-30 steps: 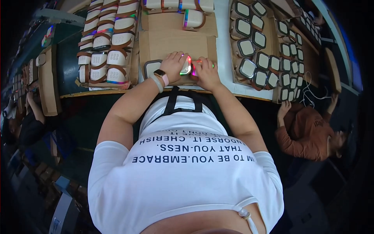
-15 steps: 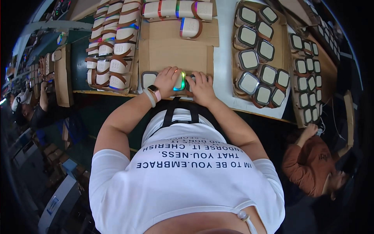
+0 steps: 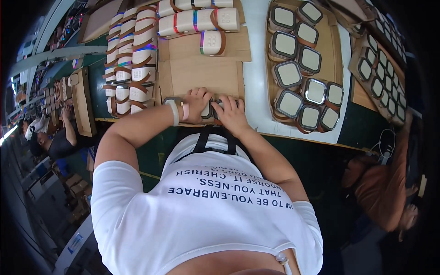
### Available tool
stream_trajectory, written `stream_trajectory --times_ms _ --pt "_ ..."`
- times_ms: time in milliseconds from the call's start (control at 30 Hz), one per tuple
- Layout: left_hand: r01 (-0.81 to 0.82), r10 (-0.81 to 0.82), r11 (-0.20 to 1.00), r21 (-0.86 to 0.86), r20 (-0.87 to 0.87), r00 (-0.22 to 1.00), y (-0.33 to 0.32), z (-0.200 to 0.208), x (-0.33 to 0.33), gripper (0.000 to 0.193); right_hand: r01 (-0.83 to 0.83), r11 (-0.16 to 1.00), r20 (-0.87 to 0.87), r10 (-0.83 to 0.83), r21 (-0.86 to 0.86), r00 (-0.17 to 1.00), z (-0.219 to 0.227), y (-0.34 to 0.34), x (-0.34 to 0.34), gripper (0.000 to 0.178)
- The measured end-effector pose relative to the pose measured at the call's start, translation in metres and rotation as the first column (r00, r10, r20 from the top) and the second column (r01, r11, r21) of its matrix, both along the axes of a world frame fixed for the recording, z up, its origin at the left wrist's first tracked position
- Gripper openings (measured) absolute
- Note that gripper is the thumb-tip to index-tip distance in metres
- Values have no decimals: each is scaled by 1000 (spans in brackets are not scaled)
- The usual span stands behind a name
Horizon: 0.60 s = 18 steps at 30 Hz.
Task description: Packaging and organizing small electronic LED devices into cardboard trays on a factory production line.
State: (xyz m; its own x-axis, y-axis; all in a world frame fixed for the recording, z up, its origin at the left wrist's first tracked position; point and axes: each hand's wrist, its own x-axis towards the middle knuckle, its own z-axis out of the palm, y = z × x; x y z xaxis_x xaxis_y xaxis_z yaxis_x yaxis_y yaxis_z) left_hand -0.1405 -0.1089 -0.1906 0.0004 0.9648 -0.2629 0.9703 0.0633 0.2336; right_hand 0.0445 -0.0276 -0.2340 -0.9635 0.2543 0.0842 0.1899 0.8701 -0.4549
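At the near edge of a cardboard tray (image 3: pixel 197 75), my left hand (image 3: pixel 198 104) is closed over a small rounded-square speaker (image 3: pixel 207 111) with a dark rim. My right hand (image 3: pixel 232 114) curls its fingers over another dark-rimmed speaker (image 3: pixel 220 104) close beside it, mostly covered by the hand. Another speaker (image 3: pixel 172 100) sits left of my left hand, partly behind my wrist. Farther up the tray, a single cream speaker (image 3: pixel 211 43) with a brown strap lies on its side, showing a grid of buttons.
Cream speakers (image 3: pixel 199 22) with coloured light bands stand in rows at the tray's far end. A strapped stack (image 3: pixel 144 50) fills the left side. On the right, a cardboard tray (image 3: pixel 326 59) holds speakers with pale faces upward. Co-workers sit left (image 3: pixel 64 133) and right (image 3: pixel 382 183).
The lit green-yellow rim between my hands no longer shows. My hands stay close together at the tray's near edge. The whole view has shifted, and the co-worker at right has an arm stretched forward.
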Motion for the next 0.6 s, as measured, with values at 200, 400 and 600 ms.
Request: stream_trajectory --times_ms 200,400,600 --pt "293 -237 955 46 -481 844 133 24 -58 45 -4 1000 12 4 27 1000 2 4 1 53" --pt "466 -480 874 -137 -397 782 149 9 -105 37 -109 918 231 209 -381 950 46 35 -17 51" --pt "-184 97 957 225 351 931 73 -5 -130 63 123 921 176 -61 -369 982 62 125 -109 49"
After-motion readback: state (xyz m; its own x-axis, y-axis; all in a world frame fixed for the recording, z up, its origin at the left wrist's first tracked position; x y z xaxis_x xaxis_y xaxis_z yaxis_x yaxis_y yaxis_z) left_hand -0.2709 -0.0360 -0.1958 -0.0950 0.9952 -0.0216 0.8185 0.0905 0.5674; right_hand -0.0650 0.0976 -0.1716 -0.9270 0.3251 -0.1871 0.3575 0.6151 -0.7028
